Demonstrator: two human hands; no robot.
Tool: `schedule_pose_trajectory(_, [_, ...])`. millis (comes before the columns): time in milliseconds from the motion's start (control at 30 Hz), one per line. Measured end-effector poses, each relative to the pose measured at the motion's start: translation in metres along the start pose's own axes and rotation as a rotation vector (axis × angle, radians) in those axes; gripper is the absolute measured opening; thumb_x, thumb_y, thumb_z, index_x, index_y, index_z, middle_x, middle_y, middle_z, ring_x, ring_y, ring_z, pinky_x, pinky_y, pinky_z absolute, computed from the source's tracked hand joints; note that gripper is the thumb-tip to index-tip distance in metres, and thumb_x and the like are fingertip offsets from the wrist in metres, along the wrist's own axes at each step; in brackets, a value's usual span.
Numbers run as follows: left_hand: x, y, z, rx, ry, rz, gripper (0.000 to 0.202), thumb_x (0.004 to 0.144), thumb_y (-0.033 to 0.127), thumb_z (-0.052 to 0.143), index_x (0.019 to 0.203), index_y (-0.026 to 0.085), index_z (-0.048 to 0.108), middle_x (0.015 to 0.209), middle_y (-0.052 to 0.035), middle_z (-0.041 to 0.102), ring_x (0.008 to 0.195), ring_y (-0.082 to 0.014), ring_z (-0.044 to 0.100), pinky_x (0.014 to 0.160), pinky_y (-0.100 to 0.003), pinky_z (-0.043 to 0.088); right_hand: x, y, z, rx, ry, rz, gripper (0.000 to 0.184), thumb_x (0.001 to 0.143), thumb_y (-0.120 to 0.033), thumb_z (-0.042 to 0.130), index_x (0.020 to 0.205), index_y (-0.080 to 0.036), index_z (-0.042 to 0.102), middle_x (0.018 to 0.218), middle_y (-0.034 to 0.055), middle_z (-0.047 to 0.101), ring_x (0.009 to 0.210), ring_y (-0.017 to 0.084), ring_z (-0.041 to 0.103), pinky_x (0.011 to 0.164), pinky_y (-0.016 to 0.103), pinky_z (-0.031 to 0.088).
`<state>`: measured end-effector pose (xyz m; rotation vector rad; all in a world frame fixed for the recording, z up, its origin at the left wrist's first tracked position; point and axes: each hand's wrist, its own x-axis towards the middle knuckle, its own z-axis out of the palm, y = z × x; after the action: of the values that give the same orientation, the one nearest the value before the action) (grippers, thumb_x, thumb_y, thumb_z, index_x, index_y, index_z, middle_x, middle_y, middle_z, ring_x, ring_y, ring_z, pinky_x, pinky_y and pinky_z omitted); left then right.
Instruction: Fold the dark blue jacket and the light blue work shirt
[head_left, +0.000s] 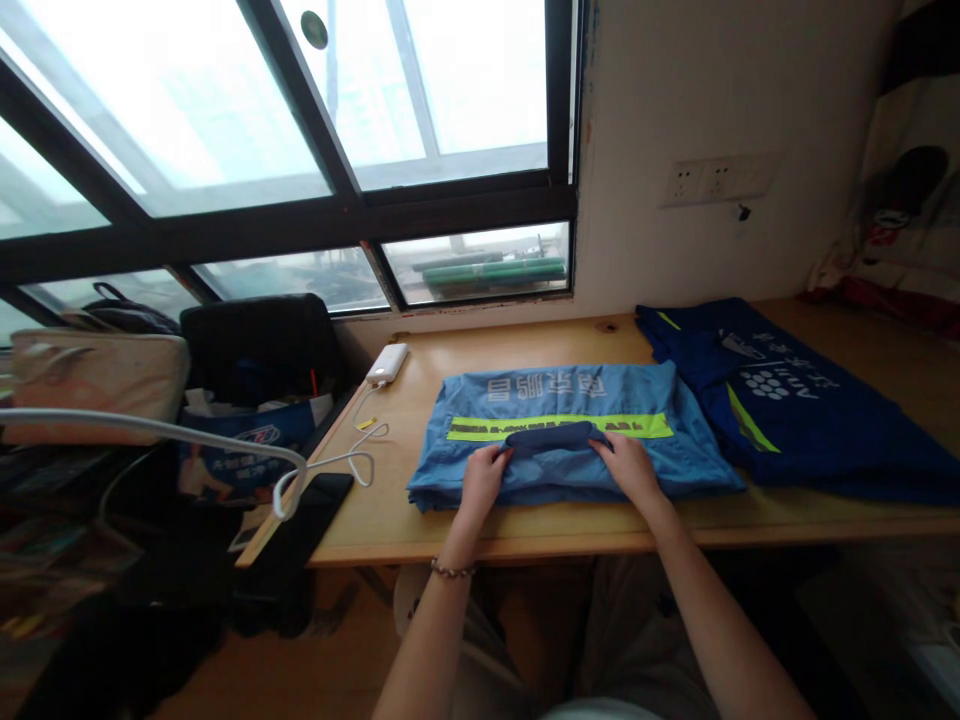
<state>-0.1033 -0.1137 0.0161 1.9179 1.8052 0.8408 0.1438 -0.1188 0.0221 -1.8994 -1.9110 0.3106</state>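
A light blue work jacket [536, 385] lies folded on the wooden table in front of me, with a yellow-green strip and pale printed characters across it. Its dark blue collar [551, 437] is at the near side, between my hands. My left hand [485, 475] pinches the collar's left end, and a beaded bracelet circles that wrist. At the collar's right end, the fingers of my right hand [624, 463] are closed on the cloth. Part of the fingertips is hidden in the fabric on both sides.
A dark blue garment [810, 400] with white print lies to the right on the table [420, 535]. At the back left are a white power bank [388, 364] and its cable [373, 455]. A black phone-like slab [330, 488] lies by the left edge. Windows and a wall stand behind.
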Motion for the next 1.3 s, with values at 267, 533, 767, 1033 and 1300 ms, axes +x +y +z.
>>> schedule_pose_trajectory(267, [-0.019, 0.038, 0.001, 0.158, 0.272, 0.061, 0.041, 0.084, 0.037, 0.038, 0.116, 0.012, 0.046, 0.11, -0.0199, 0.052, 0.105, -0.028, 0.048, 0.082, -0.038, 0.037, -0.015, -0.018, -0.006, 0.04, 0.307, -0.083, 0.043, 0.081, -0.05, 0.041, 0.105, -0.016, 0.052, 0.098, 0.0134, 0.059, 0.093, 0.026, 0.053, 0.08, 0.038, 0.04])
schedule_pose_trajectory(533, [-0.034, 0.048, 0.021, 0.404, 0.009, 0.341, 0.054, 0.085, 0.044, 0.031, 0.129, 0.011, 0.035, 0.135, -0.0135, 0.032, 0.127, -0.0245, 0.023, 0.102, -0.044, 0.021, -0.034, -0.035, 0.017, -0.119, 0.078, -0.369, 0.065, 0.082, -0.055, 0.032, 0.13, -0.011, 0.034, 0.134, 0.0122, 0.035, 0.124, 0.027, 0.027, 0.101, 0.044, 0.019])
schedule_pose_trajectory(767, [-0.032, 0.033, 0.027, 0.6, 0.032, 0.202, 0.072, 0.08, 0.059, 0.025, 0.13, 0.008, 0.034, 0.137, -0.0152, 0.026, 0.128, -0.0266, 0.019, 0.101, -0.043, 0.021, -0.032, -0.018, 0.024, -0.265, 0.017, -0.293, 0.079, 0.077, -0.067, 0.023, 0.135, -0.013, 0.025, 0.14, 0.008, 0.022, 0.127, 0.027, 0.02, 0.101, 0.044, 0.018])
schedule_pose_trajectory(1033, [-0.035, -0.012, -0.013, 0.689, 0.07, -0.021, 0.069, 0.079, 0.061, 0.025, 0.13, 0.016, 0.035, 0.137, -0.0137, 0.028, 0.125, -0.0305, 0.023, 0.1, -0.05, 0.013, -0.036, 0.05, -0.003, -0.348, 0.079, -0.185, 0.06, 0.083, -0.057, 0.026, 0.133, -0.023, 0.029, 0.136, 0.0022, 0.033, 0.125, 0.027, 0.021, 0.1, 0.048, 0.015])
schedule_pose_trajectory(1300, [-0.053, -0.037, -0.037, 0.732, 0.18, -0.1, 0.06, 0.081, 0.053, 0.031, 0.127, 0.016, 0.041, 0.139, -0.0133, 0.024, 0.128, -0.0311, 0.015, 0.099, -0.053, 0.012, -0.045, 0.117, -0.019, -0.395, 0.197, -0.009, 0.054, 0.084, -0.047, 0.031, 0.131, -0.022, 0.034, 0.135, 0.0035, 0.035, 0.123, 0.027, 0.026, 0.097, 0.046, 0.021])
